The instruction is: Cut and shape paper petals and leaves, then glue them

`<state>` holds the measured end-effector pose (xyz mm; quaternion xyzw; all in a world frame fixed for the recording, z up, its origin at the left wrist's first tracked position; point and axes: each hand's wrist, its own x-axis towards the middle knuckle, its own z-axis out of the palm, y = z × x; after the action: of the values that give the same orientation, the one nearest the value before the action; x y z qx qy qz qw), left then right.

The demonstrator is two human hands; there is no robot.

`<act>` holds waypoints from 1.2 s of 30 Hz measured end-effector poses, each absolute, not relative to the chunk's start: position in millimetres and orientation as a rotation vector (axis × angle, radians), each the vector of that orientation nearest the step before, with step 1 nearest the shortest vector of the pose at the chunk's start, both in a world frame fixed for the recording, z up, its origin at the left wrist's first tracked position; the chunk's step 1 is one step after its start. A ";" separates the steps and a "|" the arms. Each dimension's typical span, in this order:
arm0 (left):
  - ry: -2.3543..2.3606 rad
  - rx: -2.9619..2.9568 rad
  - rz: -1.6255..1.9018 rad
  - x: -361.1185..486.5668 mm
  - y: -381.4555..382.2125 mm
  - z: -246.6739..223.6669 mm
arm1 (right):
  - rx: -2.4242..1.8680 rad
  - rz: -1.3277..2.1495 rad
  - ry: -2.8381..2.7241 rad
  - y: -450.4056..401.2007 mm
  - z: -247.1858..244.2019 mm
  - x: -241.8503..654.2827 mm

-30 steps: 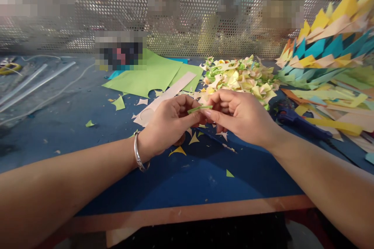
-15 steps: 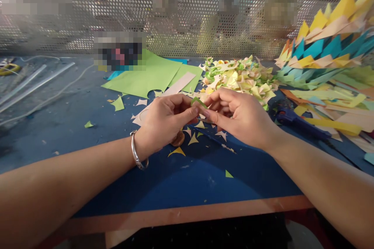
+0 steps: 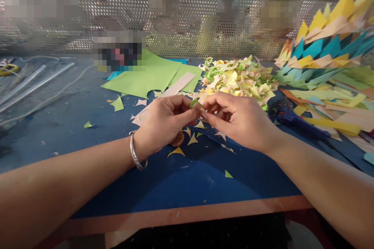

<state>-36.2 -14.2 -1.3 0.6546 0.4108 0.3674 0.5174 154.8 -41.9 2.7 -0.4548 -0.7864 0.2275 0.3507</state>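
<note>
A small green and pale pink paper piece [image 3: 195,104] is pinched between the fingertips of both hands over the blue table. My left hand [image 3: 168,120], with a silver bangle at its wrist, closes thumb and fingers on its left side. My right hand [image 3: 236,118] grips it from the right, fingers curled, fingertips close to those of the left. Just behind rises a heap of small green, yellow and pink paper pieces [image 3: 238,79]. Beneath the hands lie paper scraps [image 3: 193,139], a blue stick [image 3: 217,140] and a brown round thing [image 3: 177,139], partly hidden.
Green sheets [image 3: 146,76] lie behind the left hand. At right are a blue glue gun [image 3: 302,122], paper strips [image 3: 336,101] and a layered folded-paper piece [image 3: 324,48]. Clear sticks [image 3: 37,85] rest at left. A perforated metal screen [image 3: 187,23] stands behind the table.
My right hand has shifted slightly left, its fingertips nearer the left ones. The small paper piece has turned a little between the fingers.
</note>
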 end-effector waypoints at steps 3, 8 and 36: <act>0.947 1.588 0.801 -37.6 -12.3 -4.1 | -1.165 0.548 -2.056 -41.8 2.9 155.5; 0.932 1.614 0.735 -38.6 -11.9 -6.9 | -1.147 0.566 -2.078 -41.6 3.3 156.9; 0.901 1.277 0.964 -32.1 -20.0 -0.5 | -1.172 0.762 -1.925 -40.5 5.6 155.7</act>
<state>-32.1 -20.0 -0.5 0.5525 0.3898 0.4171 0.6074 155.7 -40.5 5.6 -0.4572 -0.7511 0.2972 0.3722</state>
